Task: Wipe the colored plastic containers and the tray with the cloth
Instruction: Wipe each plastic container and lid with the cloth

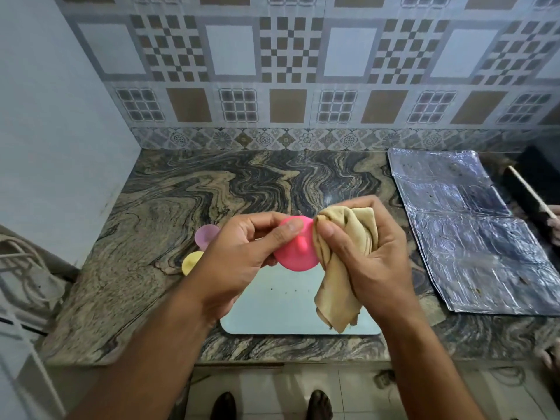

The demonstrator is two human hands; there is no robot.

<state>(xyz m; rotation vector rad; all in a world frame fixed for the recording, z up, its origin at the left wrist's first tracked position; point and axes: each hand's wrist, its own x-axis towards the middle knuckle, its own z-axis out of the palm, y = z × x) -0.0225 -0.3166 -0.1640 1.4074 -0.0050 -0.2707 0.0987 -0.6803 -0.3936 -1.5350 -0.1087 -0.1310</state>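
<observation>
— Patterned tiles back a swirled stone counter [188, 207]; what's on it?

— A pale tray [272, 310] at the near edge, crumpled foil [472, 237] well to the right, and a lilac container [206, 234] and a yellow container [191, 262] to the left, half hidden by the wrist.

— And the hands?

— Above the tray, the left hand [239, 259] pinches a pink container [295, 253] by its rim. The right hand [369, 256] grips a bunched tan cloth [345, 262], pressed against the pink one's side.

— How would it handle?

— Light, stiff, smooth plastic, I'd judge; hold the rim. The cloth looks soft.
</observation>
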